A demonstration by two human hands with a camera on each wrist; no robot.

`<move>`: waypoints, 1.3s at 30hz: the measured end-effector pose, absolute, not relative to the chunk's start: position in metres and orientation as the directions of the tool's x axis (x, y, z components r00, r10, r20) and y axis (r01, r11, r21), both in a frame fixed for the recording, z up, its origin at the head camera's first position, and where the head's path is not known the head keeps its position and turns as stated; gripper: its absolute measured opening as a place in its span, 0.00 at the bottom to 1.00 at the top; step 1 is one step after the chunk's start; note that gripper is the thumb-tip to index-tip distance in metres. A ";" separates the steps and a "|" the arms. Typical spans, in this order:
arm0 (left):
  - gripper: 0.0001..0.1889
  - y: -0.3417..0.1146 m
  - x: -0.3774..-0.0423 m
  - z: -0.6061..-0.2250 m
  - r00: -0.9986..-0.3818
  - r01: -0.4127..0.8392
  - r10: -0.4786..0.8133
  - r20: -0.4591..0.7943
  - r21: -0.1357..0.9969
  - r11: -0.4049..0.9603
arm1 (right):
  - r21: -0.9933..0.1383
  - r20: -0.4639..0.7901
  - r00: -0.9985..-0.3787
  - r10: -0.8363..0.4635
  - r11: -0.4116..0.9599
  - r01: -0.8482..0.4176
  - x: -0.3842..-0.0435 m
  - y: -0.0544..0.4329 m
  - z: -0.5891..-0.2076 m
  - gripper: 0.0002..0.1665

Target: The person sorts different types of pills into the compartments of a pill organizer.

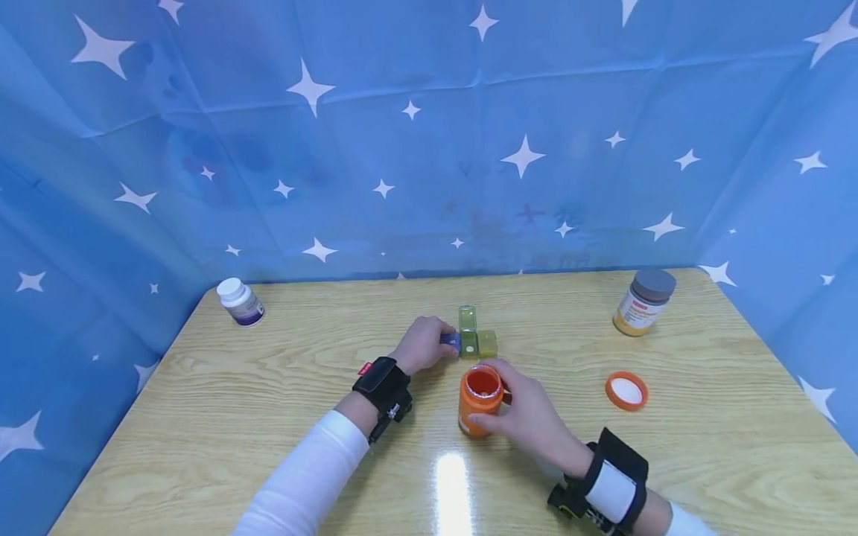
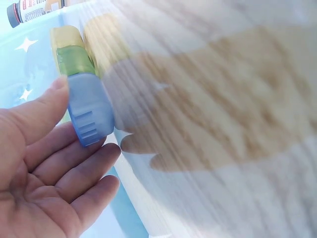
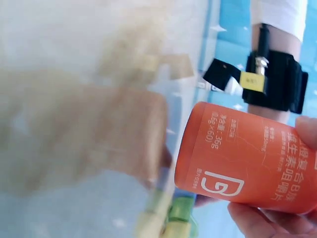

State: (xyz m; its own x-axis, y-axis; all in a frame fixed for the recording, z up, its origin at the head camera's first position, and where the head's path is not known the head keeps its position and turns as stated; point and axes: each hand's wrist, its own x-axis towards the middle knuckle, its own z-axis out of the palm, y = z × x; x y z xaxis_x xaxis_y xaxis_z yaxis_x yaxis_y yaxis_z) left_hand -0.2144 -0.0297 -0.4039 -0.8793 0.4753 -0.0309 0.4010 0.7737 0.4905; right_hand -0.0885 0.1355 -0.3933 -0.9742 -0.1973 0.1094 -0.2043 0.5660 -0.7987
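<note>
Orange bottle [image 1: 474, 406] is grasped by the right grip [image 1: 532, 413], open mouth up, long axis roughly upright, just on the near side of the pill box [image 1: 468, 344]. Box's blue end is pinched by the left grip [image 1: 422, 346]. Can't tell if the counter [image 1: 302, 342] is touched by the bottle, tbh.

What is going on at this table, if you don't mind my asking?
A person's left hand holds the blue end of a small blue, green and yellow plastic box, whose green lid stands open. The right hand grips an uncapped orange cylindrical bottle just in front of it. A round orange cap lies on the table to the right, white inside up. Two other bottles, both capped, stand farther back, one at each side.
</note>
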 end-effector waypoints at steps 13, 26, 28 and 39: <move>0.20 -0.028 -0.214 -0.401 -0.886 0.368 0.459 -0.058 0.514 0.775 | -0.763 0.115 -0.969 -0.218 0.606 -0.227 -0.079 0.132 -0.398 0.37; 0.27 -0.035 -0.212 -0.408 -0.895 0.327 0.440 -0.070 0.568 0.756 | -0.750 0.131 -0.961 -0.245 0.609 -0.258 -0.079 0.133 -0.405 0.35; 0.30 -0.041 -0.208 -0.403 -0.903 0.324 0.429 -0.028 0.612 0.722 | -0.755 0.142 -0.957 -0.253 0.597 -0.270 -0.080 0.134 -0.406 0.34; 0.47 -0.046 -0.129 -0.382 -0.840 0.368 0.502 0.204 0.895 0.252 | -0.744 0.190 -0.947 -0.259 0.592 -0.311 -0.082 0.136 -0.403 0.33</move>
